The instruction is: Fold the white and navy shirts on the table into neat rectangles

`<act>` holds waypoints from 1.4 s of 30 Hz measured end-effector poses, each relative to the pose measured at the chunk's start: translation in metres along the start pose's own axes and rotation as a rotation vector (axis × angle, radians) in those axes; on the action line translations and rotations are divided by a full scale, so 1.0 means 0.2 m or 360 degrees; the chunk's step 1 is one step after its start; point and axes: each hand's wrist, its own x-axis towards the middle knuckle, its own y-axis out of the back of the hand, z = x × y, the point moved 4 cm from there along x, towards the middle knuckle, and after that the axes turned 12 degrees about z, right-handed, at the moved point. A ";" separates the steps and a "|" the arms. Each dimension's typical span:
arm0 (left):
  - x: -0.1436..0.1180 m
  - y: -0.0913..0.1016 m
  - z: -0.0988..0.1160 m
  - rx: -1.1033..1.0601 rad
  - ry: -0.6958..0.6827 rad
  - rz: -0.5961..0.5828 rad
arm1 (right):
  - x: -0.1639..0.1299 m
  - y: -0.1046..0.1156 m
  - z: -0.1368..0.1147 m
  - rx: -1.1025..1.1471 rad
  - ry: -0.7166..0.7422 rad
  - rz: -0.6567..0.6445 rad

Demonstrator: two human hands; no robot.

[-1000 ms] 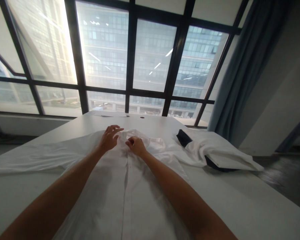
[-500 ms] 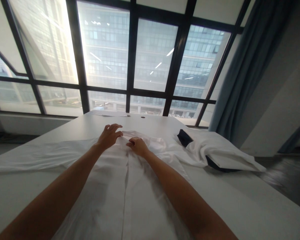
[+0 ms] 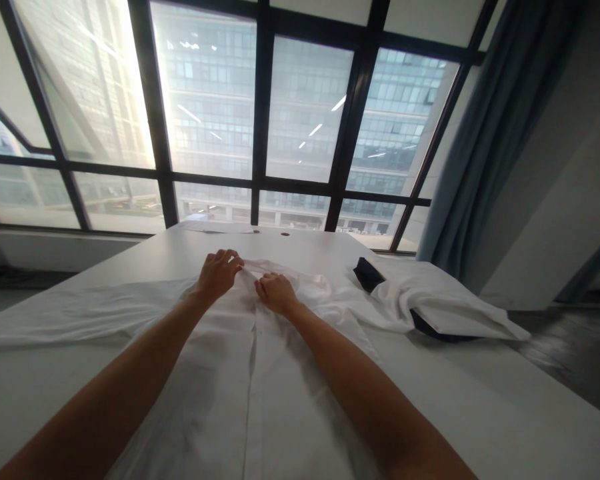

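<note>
Shirt collar (image 3: 253, 272) between both grips.

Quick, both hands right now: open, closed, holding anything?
Left hand: fingers curled, pinching the collar edge of the white shirt.
Right hand: closed into a loose fist on the same collar area; a real grip cannot be told.

Strong daylight pours through the window (image 3: 260, 113), glaring white at upper left. The forearms and white shirt (image 3: 250, 373) sit backlit in soft shadow. Frame edges bend with wide-angle distortion; focus is slightly soft.
</note>
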 end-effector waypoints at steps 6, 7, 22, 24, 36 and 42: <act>-0.02 0.03 0.01 0.0020 -0.0036 0.0016 | 0.01 0.07 0.20 0.0083 -0.0207 0.0303; -0.02 0.04 0.01 0.0035 -0.0040 0.0016 | 0.00 0.08 0.26 0.0055 -0.0309 0.0382; -0.03 -0.07 0.07 0.0079 -0.0096 -0.0248 | -0.07 0.03 0.42 -0.0147 -0.0293 0.0119; -0.04 -0.08 0.07 0.0072 -0.0104 -0.0307 | -0.07 0.04 0.41 -0.0181 -0.0243 0.0128; -0.04 -0.09 0.02 0.0210 0.0095 -0.0332 | -0.07 0.06 0.44 -0.0178 -0.0163 0.0086; -0.04 -0.07 -0.01 0.0249 0.0356 -0.0272 | -0.07 0.15 0.45 -0.0015 -0.0018 0.0269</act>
